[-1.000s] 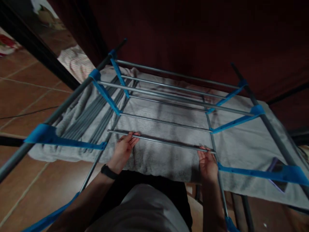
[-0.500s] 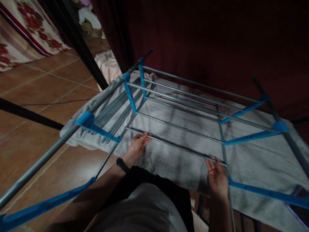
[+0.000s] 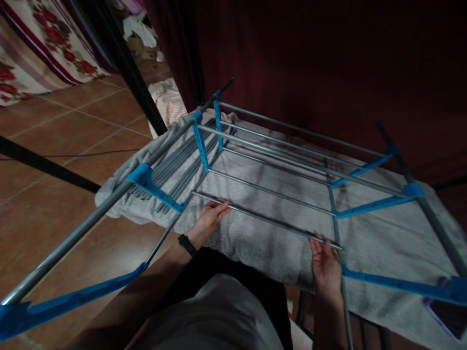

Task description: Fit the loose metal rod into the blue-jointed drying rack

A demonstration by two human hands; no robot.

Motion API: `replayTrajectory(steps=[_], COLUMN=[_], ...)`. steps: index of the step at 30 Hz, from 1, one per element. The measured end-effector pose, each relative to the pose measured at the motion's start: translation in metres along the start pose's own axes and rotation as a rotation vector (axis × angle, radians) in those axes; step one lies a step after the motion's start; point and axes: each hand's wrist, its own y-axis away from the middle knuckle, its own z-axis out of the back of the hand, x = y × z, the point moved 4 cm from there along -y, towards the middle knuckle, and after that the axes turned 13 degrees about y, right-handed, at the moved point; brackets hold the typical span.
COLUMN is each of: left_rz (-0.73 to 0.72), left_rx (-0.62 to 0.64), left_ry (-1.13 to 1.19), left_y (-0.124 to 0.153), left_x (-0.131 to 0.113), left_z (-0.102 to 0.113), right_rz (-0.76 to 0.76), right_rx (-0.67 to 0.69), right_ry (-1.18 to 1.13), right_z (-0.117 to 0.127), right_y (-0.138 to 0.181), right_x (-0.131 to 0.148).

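A thin grey metal rod (image 3: 270,222) runs between my two hands, slanting down to the right. My left hand (image 3: 212,214), with a black band on the wrist, pinches it near its left end. Close to the other end, my right hand (image 3: 324,257) grips the same rod with the fingers on top. Around my hands stands a rack frame of grey tubes (image 3: 170,140) and blue plastic brackets (image 3: 160,190). The rod's left tip lies close to a lower side tube and a bracket's end; whether they touch I cannot tell.
Several loose grey rods (image 3: 175,163) lie at the left on a grey blanket (image 3: 262,253) covering the surface below. A phone-like dark object (image 3: 447,313) rests at the right. Dark posts (image 3: 127,68) rise from the tiled floor (image 3: 54,146); a dark red curtain (image 3: 310,58) hangs behind.
The view has shifted slightly. Both hands keep their grip on the rod, which stays at nearly the same place within the frame.
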Motion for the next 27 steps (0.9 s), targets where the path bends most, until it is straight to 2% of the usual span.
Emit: replayTrajectory(steps=[10, 14, 19, 27], left_rz=[0.013, 0.031, 0.048, 0.062], left_rx=[0.005, -0.038, -0.077, -0.054], left_ry=[-0.005, -0.001, 0.058, 0.091], left_y=[0.001, 0.001, 0.001, 0.001], left_x=[0.0, 0.0, -0.003, -0.003], left_z=[0.0, -0.001, -0.008, -0.018], right_rz=[-0.008, -0.004, -0.003, 0.029], right_rx=[0.01, -0.012, -0.036, -0.07], right_ry=[0.011, -0.026, -0.042, -0.022], right_z=[0.004, 0.004, 0.001, -0.001], right_y=[-0.001, -0.001, 0.001, 0.004], right_x=[-0.002, -0.004, -0.002, 0.002])
